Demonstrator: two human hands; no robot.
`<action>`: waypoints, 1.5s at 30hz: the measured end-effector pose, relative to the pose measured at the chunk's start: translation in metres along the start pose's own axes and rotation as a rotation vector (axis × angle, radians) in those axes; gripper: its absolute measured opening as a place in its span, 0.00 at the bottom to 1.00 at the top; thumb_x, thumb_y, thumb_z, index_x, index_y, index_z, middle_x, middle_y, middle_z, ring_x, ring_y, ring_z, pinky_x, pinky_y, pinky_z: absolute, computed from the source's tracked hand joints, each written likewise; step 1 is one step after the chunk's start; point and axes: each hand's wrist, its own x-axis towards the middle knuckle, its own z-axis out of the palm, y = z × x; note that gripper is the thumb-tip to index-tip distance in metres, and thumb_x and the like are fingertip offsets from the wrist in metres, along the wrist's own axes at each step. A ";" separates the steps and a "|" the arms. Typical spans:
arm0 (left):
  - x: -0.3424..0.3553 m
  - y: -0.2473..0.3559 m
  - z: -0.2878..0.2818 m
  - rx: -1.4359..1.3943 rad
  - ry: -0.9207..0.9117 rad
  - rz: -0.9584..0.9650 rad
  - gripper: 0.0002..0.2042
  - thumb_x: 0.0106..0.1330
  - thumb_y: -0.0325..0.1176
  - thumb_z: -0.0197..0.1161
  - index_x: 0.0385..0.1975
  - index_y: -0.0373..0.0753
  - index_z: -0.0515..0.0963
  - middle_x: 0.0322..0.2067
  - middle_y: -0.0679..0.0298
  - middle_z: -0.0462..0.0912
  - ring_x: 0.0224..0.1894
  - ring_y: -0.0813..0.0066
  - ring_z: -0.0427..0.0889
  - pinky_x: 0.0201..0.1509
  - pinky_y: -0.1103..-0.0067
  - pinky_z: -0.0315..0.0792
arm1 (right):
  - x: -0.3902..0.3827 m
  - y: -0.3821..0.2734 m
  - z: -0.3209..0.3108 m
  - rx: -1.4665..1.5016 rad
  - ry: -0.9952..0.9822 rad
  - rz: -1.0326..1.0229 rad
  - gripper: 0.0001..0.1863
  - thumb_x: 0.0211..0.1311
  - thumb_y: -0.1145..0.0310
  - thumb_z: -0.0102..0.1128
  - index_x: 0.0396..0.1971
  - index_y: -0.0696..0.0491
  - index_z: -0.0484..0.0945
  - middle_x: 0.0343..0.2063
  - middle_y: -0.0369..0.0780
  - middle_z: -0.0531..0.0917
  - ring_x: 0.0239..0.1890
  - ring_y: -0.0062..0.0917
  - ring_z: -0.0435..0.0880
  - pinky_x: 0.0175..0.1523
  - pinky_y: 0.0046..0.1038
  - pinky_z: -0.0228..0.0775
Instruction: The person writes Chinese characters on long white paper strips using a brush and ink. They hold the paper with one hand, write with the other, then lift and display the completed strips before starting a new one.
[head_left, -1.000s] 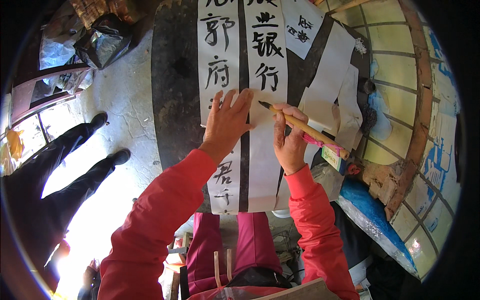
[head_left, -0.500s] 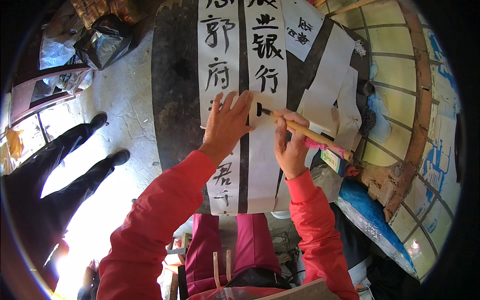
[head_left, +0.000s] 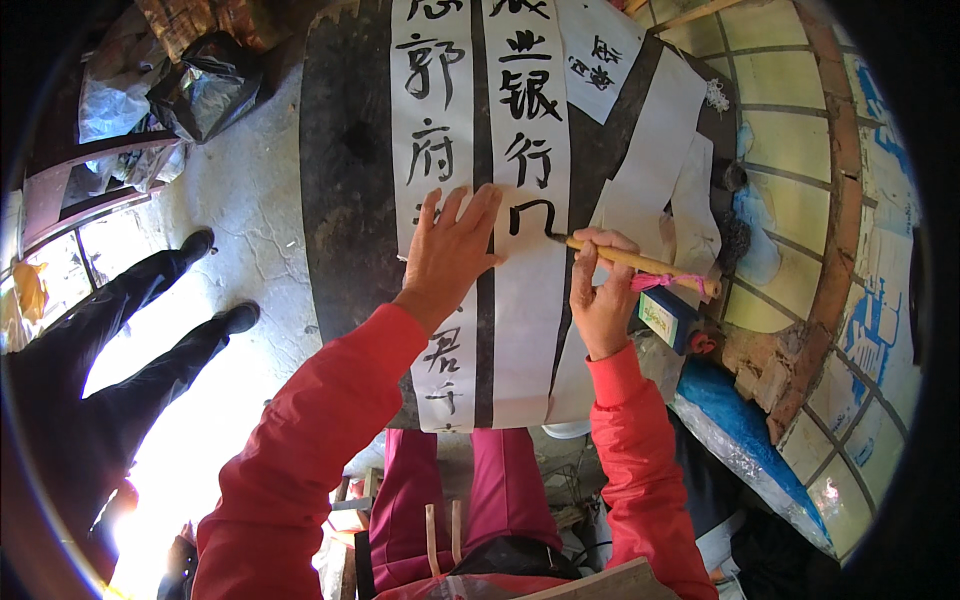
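Observation:
My left hand (head_left: 447, 250) lies flat with fingers spread, pressing on a long white paper strip (head_left: 437, 330) with black brushed characters; part of its writing is hidden under the palm. In my right hand (head_left: 603, 300) a writing brush (head_left: 655, 266) is gripped, its wooden handle slanting down to the right, a pink string tied on it. The dark brush tip touches a second white paper strip (head_left: 522, 320), at the lower right end of a fresh black stroke. Both strips lie side by side on a dark table (head_left: 345, 220).
More white paper sheets (head_left: 662, 120) overlap on the table's right side. A small blue and green bottle or box (head_left: 668, 318) stands beyond my right hand. A tiled wall (head_left: 785, 120) is close on the right. At left stands a person in dark trousers (head_left: 140, 370); a black plastic bag (head_left: 208, 88) lies farther off.
My right hand and the brush have moved to the right and slightly down. The short black mark has grown into a wider stroke with a corner. My left hand stays in nearly the same place.

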 end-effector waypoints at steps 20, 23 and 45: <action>-0.002 0.001 -0.001 -0.008 -0.003 0.003 0.45 0.51 0.57 0.70 0.69 0.44 0.62 0.64 0.70 0.66 0.65 0.70 0.64 0.71 0.64 0.52 | 0.008 0.000 0.011 0.077 0.007 -0.034 0.08 0.70 0.77 0.53 0.45 0.58 0.68 0.44 0.42 0.80 0.38 0.27 0.83 0.43 0.24 0.80; -0.001 0.001 -0.002 -0.025 -0.023 0.000 0.46 0.50 0.57 0.71 0.69 0.44 0.61 0.65 0.69 0.65 0.65 0.69 0.63 0.72 0.64 0.51 | 0.002 0.001 0.000 -0.068 -0.016 -0.084 0.08 0.71 0.76 0.52 0.46 0.58 0.66 0.45 0.43 0.79 0.39 0.27 0.83 0.44 0.25 0.80; -0.005 0.003 -0.002 -0.027 -0.076 0.012 0.54 0.43 0.63 0.73 0.71 0.42 0.57 0.68 0.67 0.60 0.67 0.69 0.60 0.73 0.63 0.47 | -0.036 0.000 0.005 0.133 -0.016 -0.053 0.12 0.68 0.79 0.54 0.48 0.57 0.65 0.46 0.45 0.79 0.43 0.30 0.83 0.47 0.27 0.78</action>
